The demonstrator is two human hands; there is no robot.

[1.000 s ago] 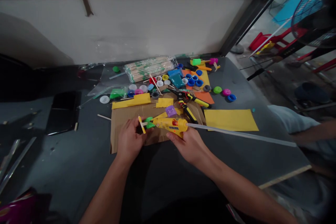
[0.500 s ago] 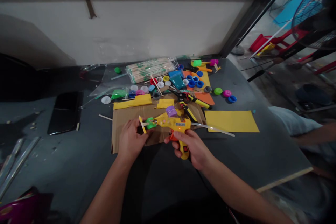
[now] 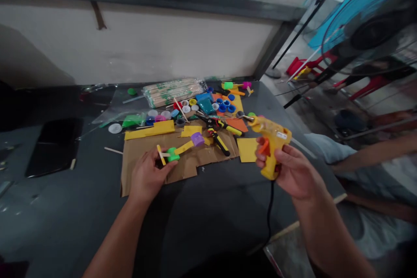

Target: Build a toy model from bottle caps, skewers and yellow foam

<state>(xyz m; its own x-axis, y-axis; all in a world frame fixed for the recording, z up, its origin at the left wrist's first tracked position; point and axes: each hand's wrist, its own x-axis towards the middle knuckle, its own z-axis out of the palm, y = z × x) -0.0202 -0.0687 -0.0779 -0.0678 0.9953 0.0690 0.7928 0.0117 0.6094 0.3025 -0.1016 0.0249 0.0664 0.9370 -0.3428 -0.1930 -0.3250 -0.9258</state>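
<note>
My left hand (image 3: 148, 174) is closed on a small craft assembly at its green bottle cap (image 3: 173, 154). A short yellow crosspiece sticks out at the cap's left, and a yellow strip (image 3: 184, 147) runs from it to a purple cap (image 3: 197, 139). The assembly is above the brown cardboard (image 3: 185, 173). My right hand (image 3: 298, 171) grips a yellow hot glue gun (image 3: 275, 137) by its handle, fingers near the orange trigger. Its metal nozzle points up and left, apart from the assembly. A glue stick comes out of its back and a black cord hangs below.
Behind the cardboard lie pliers (image 3: 224, 141), loose bottle caps (image 3: 227, 105) and a bag of wooden sticks (image 3: 174, 91). A yellow sheet (image 3: 246, 150) is right of the cardboard, a black phone (image 3: 54, 147) at left. A person's arm (image 3: 368, 156) and a fan (image 3: 374, 30) are at right.
My right hand has drawn the glue gun away to the right and up from the green cap. My left hand still holds the assembly. The camera view has turned right.
</note>
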